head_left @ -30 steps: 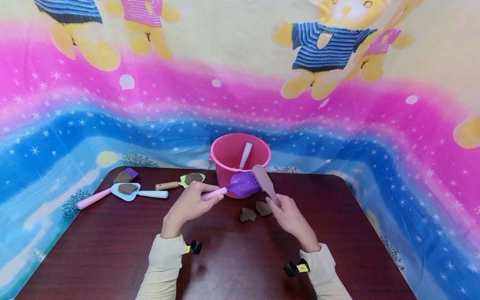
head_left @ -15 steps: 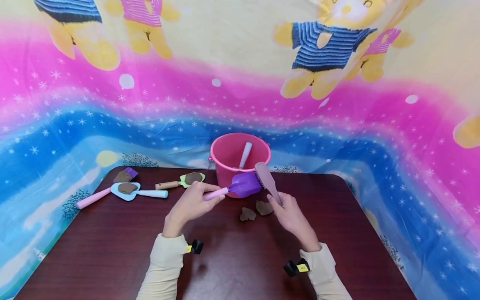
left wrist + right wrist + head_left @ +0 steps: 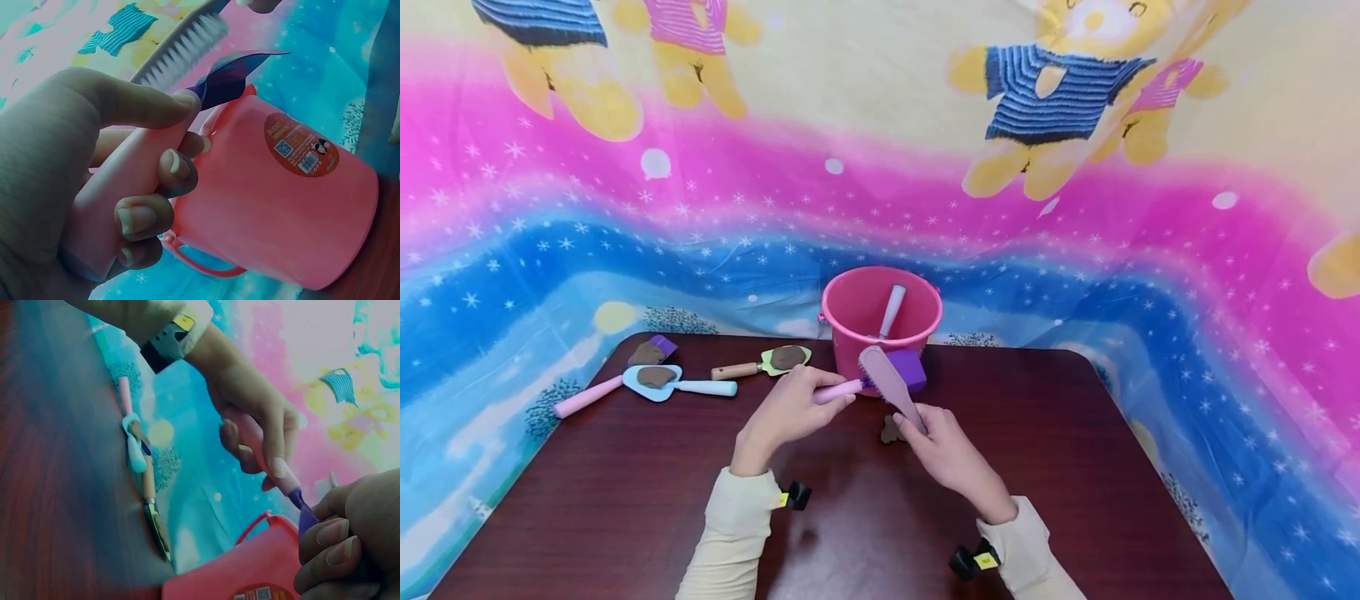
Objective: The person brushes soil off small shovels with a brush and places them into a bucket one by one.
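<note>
My left hand (image 3: 782,418) grips the pink handle of a toy shovel (image 3: 908,369), whose purple blade extends to the right in front of the pink bucket (image 3: 847,354). In my right hand (image 3: 953,457) is a mauve brush (image 3: 887,382), held by its handle and slanting up to the left. Its head overlaps the shovel's neck in the head view. The left wrist view shows white bristles (image 3: 187,53) facing the shovel, close above its neck. In the right wrist view, my fingers (image 3: 331,556) hide most of the brush. A brown clay-like lump (image 3: 891,430) lies below, partly covered by my right hand.
A pale handle (image 3: 892,310) sticks up inside the bucket. On the left lie a light blue shovel (image 3: 706,387), a pink-handled purple one (image 3: 587,397) and a green trowel (image 3: 745,370), each bearing brown lumps. A patterned cloth (image 3: 880,200) hangs behind the table (image 3: 850,533).
My right hand has moved left and slightly down, carrying the brush from the blade's far edge to the shovel's neck. The left hand has barely shifted. One brown lump is now hidden behind the right hand.
</note>
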A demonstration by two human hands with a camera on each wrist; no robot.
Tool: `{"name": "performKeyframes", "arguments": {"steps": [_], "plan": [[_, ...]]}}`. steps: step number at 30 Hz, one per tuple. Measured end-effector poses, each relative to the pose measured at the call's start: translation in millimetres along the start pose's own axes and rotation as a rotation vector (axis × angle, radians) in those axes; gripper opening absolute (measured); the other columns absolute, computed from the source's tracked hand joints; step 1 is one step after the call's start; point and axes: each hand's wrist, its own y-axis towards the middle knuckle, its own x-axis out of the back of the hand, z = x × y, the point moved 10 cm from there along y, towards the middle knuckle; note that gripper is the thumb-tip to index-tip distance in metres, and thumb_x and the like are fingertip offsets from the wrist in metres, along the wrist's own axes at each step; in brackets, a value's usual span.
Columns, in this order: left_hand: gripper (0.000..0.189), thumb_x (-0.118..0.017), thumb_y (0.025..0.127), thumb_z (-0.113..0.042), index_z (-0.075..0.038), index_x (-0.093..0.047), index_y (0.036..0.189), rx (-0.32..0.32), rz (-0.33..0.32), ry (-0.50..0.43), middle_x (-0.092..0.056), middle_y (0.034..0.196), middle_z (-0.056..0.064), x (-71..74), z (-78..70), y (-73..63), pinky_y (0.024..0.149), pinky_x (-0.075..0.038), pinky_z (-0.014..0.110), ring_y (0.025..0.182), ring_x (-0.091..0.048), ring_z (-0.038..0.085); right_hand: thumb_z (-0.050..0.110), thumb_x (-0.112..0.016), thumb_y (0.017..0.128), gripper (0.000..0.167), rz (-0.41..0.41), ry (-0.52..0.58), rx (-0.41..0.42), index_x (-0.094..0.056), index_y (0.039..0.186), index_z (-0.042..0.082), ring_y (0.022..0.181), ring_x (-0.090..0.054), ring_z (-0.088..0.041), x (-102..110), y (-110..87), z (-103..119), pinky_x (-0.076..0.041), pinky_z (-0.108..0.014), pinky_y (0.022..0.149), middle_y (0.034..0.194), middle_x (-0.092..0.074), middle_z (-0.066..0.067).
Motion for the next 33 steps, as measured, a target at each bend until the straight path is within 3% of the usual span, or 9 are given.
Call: {"name": "performKeyframes", "arguments": {"steps": [5,10,14,23,33], "plan": [[0.031,-0.078,0.089,-0.029,-0.018,-0.078,0.118,-0.015,0.008,-0.016,-0.076,0.096,-0.009,-0.4,-2.7,0.9,0.078,-0.056,0.033,0.083,-0.066,0.014,0.015,-0.061,0.103,0.014,-0.016,-0.046,0.062,-0.073,0.096,0.019,0.059,-0.046,-0.008,-3.8,1.3,6.4,-0.043,-0.024,0.056,0.071,-0.055,0.005],[0.03,-0.078,0.09,-0.029,-0.018,-0.078,0.117,-0.018,0.016,-0.023,-0.076,0.097,-0.008,-1.3,-2.6,1.1,0.078,-0.056,0.032,0.083,-0.066,0.013,0.016,-0.061,0.103,0.014,-0.024,-0.059,0.067,-0.072,0.096,0.019,0.059,-0.045,-0.008,-3.8,2.1,4.5,-0.041,-0.023,0.056,0.069,-0.054,0.004],[0.033,-0.078,0.089,-0.029,-0.017,-0.077,0.119,-0.006,0.014,-0.021,-0.076,0.099,-0.007,-0.8,-1.9,0.2,0.079,-0.057,0.032,0.086,-0.066,0.013,0.02,-0.06,0.104,0.013,-0.014,-0.061,0.05,-0.072,0.098,0.018,0.059,-0.045,-0.006,-4.2,2.7,1.3,-0.041,-0.023,0.056,0.071,-0.056,0.006],[0.033,-0.079,0.089,-0.028,-0.017,-0.077,0.12,-0.015,0.003,-0.023,-0.076,0.097,-0.008,0.2,-2.5,-1.2,0.076,-0.056,0.029,0.086,-0.066,0.013,0.022,-0.057,0.105,0.025,-0.023,-0.05,-0.067,-0.059,0.084,0.009,0.047,-0.037,-0.007,6.1,2.8,-13.4,-0.032,-0.023,0.044,0.059,-0.042,0.003],[0.032,-0.079,0.089,-0.028,-0.018,-0.077,0.119,-0.025,-0.012,-0.016,-0.076,0.095,-0.01,4.2,-3.5,-1.0,0.074,-0.056,0.029,0.084,-0.065,0.009,0.021,-0.054,0.107,0.027,-0.004,-0.008,-0.087,-0.056,0.083,0.008,0.045,-0.035,-0.008,12.6,5.4,-22.8,-0.03,-0.023,0.042,0.058,-0.042,0.001]]}}
